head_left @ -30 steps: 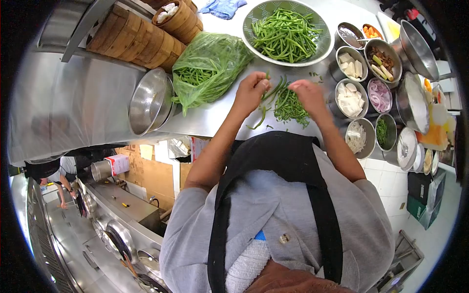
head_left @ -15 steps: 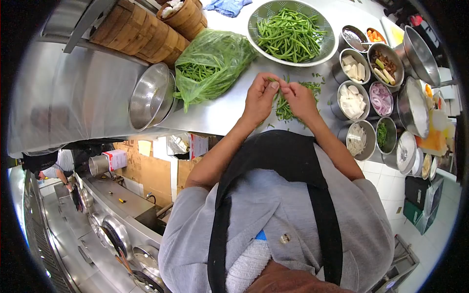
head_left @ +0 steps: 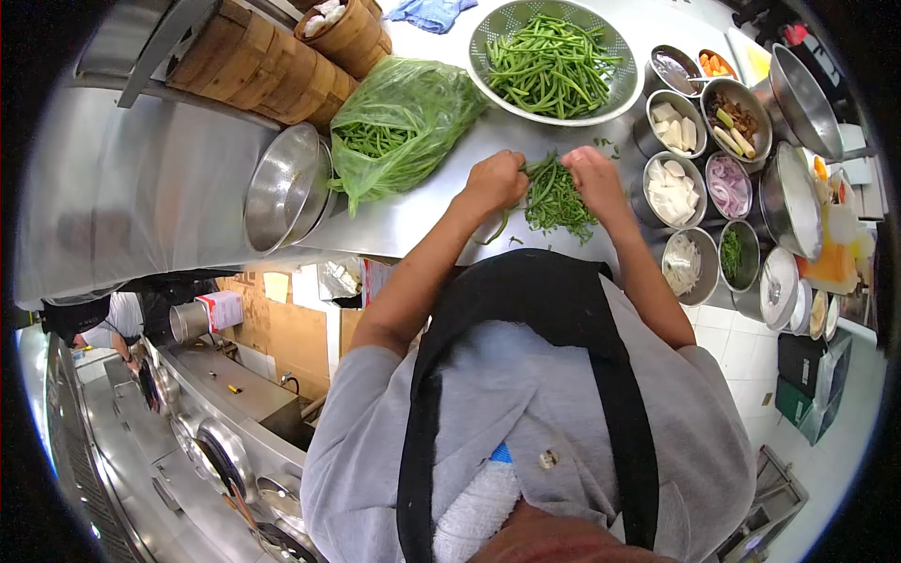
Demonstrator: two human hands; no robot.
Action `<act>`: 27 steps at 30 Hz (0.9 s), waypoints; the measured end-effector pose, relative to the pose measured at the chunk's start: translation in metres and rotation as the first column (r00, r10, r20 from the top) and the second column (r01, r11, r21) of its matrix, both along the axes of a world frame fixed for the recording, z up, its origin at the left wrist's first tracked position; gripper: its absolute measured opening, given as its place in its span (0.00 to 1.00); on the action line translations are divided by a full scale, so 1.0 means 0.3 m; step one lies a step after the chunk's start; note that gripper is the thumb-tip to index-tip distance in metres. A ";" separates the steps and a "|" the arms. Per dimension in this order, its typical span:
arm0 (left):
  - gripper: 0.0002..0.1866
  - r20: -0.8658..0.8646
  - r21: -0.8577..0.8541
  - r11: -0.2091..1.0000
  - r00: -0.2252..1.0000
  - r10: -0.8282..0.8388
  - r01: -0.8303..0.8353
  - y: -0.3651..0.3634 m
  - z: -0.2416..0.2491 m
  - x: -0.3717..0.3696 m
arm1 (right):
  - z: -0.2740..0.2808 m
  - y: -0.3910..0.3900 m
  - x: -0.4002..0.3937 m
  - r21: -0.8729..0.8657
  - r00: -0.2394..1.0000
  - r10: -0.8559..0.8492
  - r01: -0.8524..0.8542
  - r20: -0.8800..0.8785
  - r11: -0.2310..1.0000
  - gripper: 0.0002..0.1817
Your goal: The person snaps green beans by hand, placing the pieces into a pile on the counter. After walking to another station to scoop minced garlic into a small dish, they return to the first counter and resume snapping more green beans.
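Note:
A pile of green bean pieces (head_left: 560, 199) lies on the steel counter (head_left: 404, 225) between my two hands. My left hand (head_left: 499, 179), at the pile's left side, is closed, with a green bean (head_left: 497, 228) hanging below it. Closed by the pile's upper right is my right hand (head_left: 593, 174); anything in its fingers is too small to name. Behind the hands stands a perforated metal colander (head_left: 608, 105) full of whole green beans (head_left: 552, 66). To the left, a green plastic bag (head_left: 418, 113) holds more beans.
Metal bowls (head_left: 286, 188) and bamboo steamers (head_left: 272, 70) stand left. On the right are several steel containers, including one of white slices (head_left: 672, 192) and one of sliced onion (head_left: 729, 186). Another person (head_left: 122, 319) is at far left, near the stoves.
My hands have moved apart from their meeting point above the pile, the left one going left and the right one slightly right. A long bean now hangs under my left hand.

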State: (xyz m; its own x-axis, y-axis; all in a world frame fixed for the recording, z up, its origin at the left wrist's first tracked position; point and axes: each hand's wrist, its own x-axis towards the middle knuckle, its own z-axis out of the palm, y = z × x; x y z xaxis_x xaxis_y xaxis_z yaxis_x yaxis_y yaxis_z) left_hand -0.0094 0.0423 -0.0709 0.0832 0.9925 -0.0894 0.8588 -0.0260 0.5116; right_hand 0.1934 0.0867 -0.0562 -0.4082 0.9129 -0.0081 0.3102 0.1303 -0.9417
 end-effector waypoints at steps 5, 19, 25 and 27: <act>0.10 -0.032 0.062 0.996 0.998 -0.060 0.062 -0.036 0.002 -0.006 | -0.032 -0.013 -0.046 0.114 0.972 0.090 -0.117 0.215 0.987 0.17; 0.11 0.055 -0.008 0.999 0.998 -0.038 0.038 -0.058 0.065 -0.040 | -0.044 -0.014 -0.049 0.156 0.881 0.278 -0.358 0.382 0.921 0.17; 0.10 0.081 0.188 0.974 0.986 -0.147 0.130 -0.124 0.108 -0.072 | -0.038 -0.020 -0.056 0.024 0.914 0.372 -0.381 0.161 0.924 0.14; 0.09 -0.023 0.084 0.984 0.988 -0.154 0.155 -0.129 0.149 -0.079 | 0.003 -0.028 -0.059 0.016 0.810 0.466 -0.504 0.355 0.864 0.14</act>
State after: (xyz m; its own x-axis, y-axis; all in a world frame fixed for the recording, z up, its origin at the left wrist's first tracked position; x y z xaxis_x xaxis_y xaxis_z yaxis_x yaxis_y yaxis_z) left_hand -0.0332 0.0037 -0.0262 0.2357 0.9718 -0.0072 0.8493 -0.2023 0.4876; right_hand 0.1757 0.0782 -0.0555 -0.7881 0.5998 -0.1382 0.4676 0.4375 -0.7681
